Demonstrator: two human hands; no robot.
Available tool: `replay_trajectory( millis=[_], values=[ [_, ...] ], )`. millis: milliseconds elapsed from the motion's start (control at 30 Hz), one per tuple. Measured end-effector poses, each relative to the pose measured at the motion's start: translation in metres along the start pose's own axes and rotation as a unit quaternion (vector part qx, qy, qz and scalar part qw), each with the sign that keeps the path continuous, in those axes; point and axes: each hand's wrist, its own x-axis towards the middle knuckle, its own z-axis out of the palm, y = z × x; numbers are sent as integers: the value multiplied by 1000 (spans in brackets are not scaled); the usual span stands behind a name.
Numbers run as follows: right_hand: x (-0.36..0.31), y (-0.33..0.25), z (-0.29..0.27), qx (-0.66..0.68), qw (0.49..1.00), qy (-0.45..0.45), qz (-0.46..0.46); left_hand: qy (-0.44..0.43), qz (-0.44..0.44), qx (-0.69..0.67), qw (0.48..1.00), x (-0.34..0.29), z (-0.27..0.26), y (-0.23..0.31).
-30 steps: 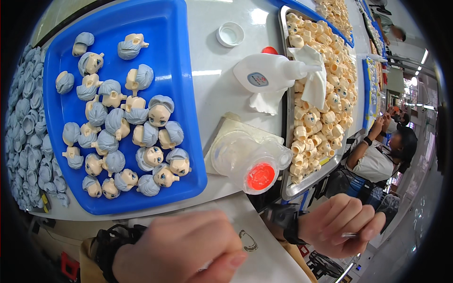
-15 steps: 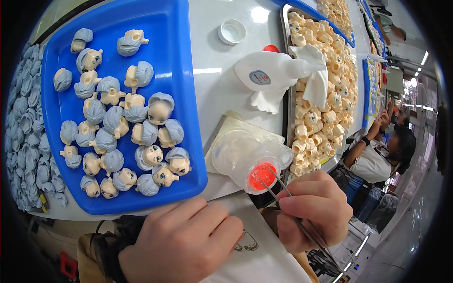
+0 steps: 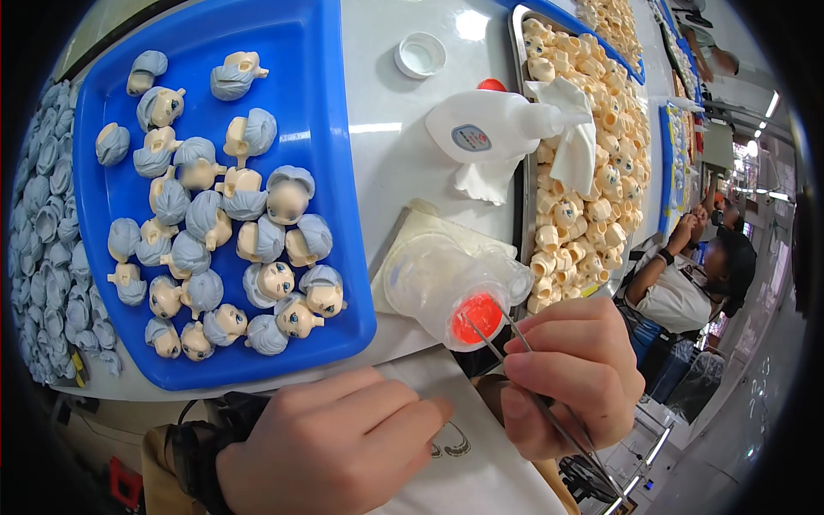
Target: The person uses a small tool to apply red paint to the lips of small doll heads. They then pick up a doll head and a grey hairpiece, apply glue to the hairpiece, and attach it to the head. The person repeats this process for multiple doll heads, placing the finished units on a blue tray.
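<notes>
roughly: one thin brush (image 3: pixel 524 386) pinched in right hand (image 3: pixel 571 373), left hand (image 3: pixel 330 446) clenched empty, one red-paint jar (image 3: pixel 455 292).

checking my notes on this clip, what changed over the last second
The right hand rose from the lower edge, its grip pinching a thin metal brush, tip now at the red paint in the tilted clear plastic cup. The left hand slid slightly right. The blue plastic tray of doll heads stayed put.
</notes>
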Motion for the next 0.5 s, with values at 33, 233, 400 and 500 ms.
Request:
replay_trajectory(
  millis=[33,233,400,500],
  values=[
    [-1,0,5,0,1000,28,8,-8,-9,-5,1000,-1,-3,0],
    [-2,-2,13,-11,997,79,21,40,-10,-38,998,3,-7,3],
    [-2,-5,12,-4,998,67,19,51,12,-37,998,2,-4,3],
    [-3,-4,10,-14,998,63,14,38,12,-32,999,2,0,2]
  ],
)
